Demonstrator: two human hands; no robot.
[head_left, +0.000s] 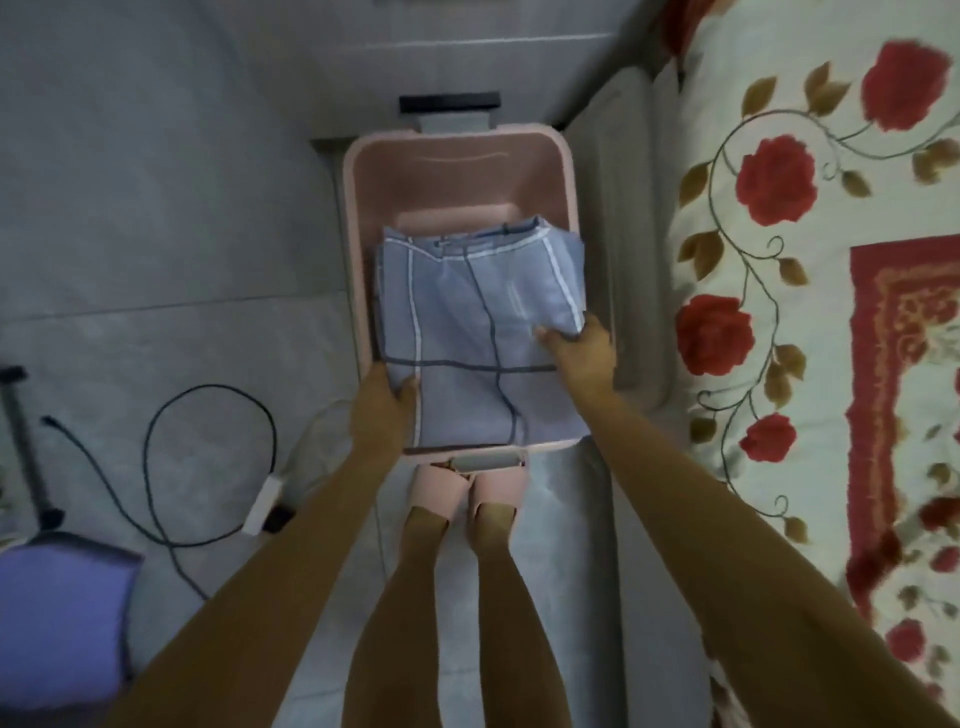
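Observation:
A folded blue cloth (467, 332) with dark and white stripes lies across a pink plastic basket (457, 171) on the floor in front of me. My left hand (382, 410) grips the cloth's near left corner, thumb on top. My right hand (579, 348) holds its right edge, thumb over the fabric and fingers beneath. The cloth covers the near half of the basket; the far half shows its bare pink bottom.
A bed with a rose-patterned cover (810, 312) runs along the right. A black cable (208, 467) and a white power strip (262, 506) lie on the tiled floor at left. A purple object (62, 618) sits at lower left. My legs (462, 597) stand just behind the basket.

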